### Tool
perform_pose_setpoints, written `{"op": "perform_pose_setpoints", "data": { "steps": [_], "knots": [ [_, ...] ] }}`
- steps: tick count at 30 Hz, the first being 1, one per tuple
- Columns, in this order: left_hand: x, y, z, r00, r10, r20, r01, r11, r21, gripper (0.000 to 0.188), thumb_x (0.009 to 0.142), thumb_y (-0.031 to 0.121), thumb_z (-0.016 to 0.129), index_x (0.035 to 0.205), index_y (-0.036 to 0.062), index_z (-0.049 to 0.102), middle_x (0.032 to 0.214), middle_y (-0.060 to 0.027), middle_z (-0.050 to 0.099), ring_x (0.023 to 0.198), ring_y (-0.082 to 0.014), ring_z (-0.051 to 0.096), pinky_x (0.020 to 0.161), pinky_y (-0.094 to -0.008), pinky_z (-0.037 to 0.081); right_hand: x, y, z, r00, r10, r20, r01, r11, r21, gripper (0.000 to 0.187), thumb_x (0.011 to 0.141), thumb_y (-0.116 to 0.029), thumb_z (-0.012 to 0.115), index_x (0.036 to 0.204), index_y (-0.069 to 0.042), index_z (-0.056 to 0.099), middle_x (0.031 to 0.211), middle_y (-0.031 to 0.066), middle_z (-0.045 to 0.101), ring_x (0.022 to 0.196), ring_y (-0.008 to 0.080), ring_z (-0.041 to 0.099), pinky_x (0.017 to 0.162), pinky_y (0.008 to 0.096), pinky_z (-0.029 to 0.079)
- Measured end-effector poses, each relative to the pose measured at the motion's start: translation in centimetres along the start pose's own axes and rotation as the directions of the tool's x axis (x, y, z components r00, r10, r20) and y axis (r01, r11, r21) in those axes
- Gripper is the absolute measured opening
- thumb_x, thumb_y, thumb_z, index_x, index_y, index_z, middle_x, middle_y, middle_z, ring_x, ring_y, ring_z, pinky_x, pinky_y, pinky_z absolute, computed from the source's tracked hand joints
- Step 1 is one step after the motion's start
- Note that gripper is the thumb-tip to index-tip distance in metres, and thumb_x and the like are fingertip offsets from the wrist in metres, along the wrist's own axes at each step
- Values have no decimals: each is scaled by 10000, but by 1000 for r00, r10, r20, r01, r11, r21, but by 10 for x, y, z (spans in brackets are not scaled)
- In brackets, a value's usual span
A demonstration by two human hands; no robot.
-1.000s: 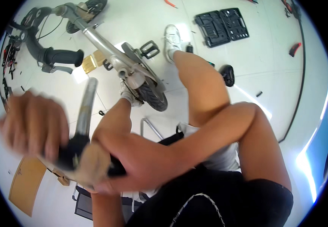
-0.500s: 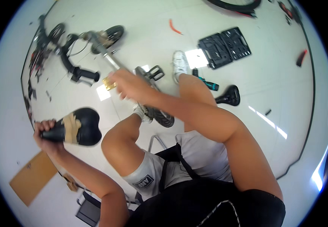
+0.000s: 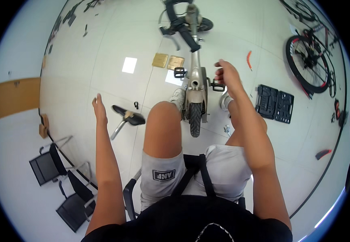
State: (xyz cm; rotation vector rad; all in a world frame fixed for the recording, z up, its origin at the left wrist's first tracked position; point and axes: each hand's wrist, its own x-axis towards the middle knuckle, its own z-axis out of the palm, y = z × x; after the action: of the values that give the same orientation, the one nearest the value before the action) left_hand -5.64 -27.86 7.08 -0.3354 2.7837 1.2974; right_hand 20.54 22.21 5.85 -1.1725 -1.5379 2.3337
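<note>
A small bicycle (image 3: 197,97) stands between my legs, its rear wheel (image 3: 195,121) toward me and its handlebar (image 3: 183,32) away from me. No saddle sits on it; an open tube end (image 3: 195,83) shows above the rear wheel. My right hand (image 3: 228,76) hovers right of the bicycle near a pedal (image 3: 217,86), empty, with fingers apart and slightly bent. To the left, my left hand (image 3: 98,108) is raised, fingers stretched, holding nothing. Beside it, a black saddle (image 3: 133,117) with a tan patch and a silver seat post (image 3: 118,130) lies on the floor.
Two gold-coloured flat blocks (image 3: 168,61) lie left of the bicycle. A small black clamp-like part (image 3: 136,105) is near the saddle. An open black tool case (image 3: 275,103) and a wrench (image 3: 227,130) lie to the right. Another bicycle (image 3: 310,60) is far right; chairs (image 3: 48,163) stand left.
My left hand has let go of the saddle, which now lies on the floor. My right hand has moved to the bicycle's right side. The head view has turned left and the bicycle appears more upright.
</note>
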Motion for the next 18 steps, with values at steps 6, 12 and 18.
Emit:
{"op": "perform_pose_setpoints", "data": {
  "steps": [6,12,18],
  "knots": [
    [-29,70,-3,968,238,84,-216,953,-213,287,956,224,568,1090,-4,679,1072,-108,683,1089,-209,569,996,-317,409,10,21,-7,998,22,-53,-35,968,-248,365,1001,-408,499,1057,-77,640,767,8,560,650,118,573,577,264,456],
    [-77,148,0,956,279,89,-225,894,-386,293,977,250,556,981,-9,692,1055,-100,701,1083,-193,576,1016,-332,391,9,54,-15,996,-8,-93,-35,892,-451,328,981,-356,534,1033,-47,632,731,25,570,597,113,566,507,258,437],
    [-142,219,47,746,536,396,-227,763,-604,274,1028,216,494,1137,39,671,1168,-96,680,1194,-152,569,995,-323,455,15,95,-25,984,-137,-117,57,854,-517,302,951,-291,584,1054,-11,627,739,73,622,548,147,557,500,333,459]
  ]
}}
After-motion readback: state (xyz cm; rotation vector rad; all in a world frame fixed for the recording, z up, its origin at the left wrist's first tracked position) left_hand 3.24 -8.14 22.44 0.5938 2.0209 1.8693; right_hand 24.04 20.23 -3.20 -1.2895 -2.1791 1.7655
